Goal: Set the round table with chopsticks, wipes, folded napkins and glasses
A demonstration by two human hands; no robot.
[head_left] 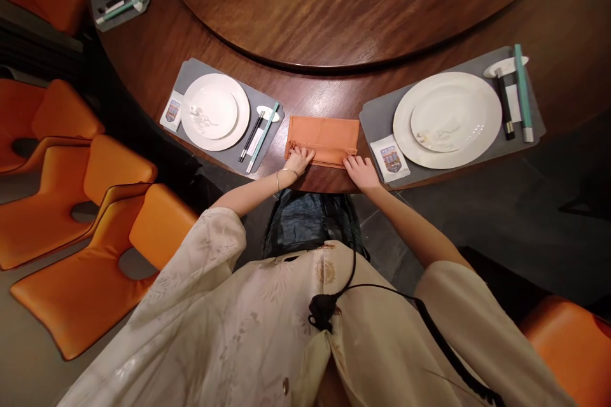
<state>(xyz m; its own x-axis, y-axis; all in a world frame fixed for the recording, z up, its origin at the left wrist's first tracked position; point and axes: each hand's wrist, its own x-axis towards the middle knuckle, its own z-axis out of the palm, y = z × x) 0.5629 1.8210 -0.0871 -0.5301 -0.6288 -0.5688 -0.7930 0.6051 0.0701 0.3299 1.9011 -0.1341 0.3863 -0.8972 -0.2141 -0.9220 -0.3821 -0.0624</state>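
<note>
An orange cloth napkin (323, 137), folded into a flat rectangle, lies at the near edge of the round wooden table (334, 70), between two grey placemats. My left hand (298, 160) pinches its near left corner with curled fingers. My right hand (360, 170) pinches the near right corner the same way. A thin bangle sits on my left wrist.
Left placemat (191, 70) carries white stacked plates (214, 111), chopsticks (258, 137) and a small card (172, 110). Right placemat (377, 114) carries plates (449, 117), chopsticks (513, 92) and a card (391, 158). A wooden turntable (358, 0) fills the centre. Orange chairs (86, 222) stand at left.
</note>
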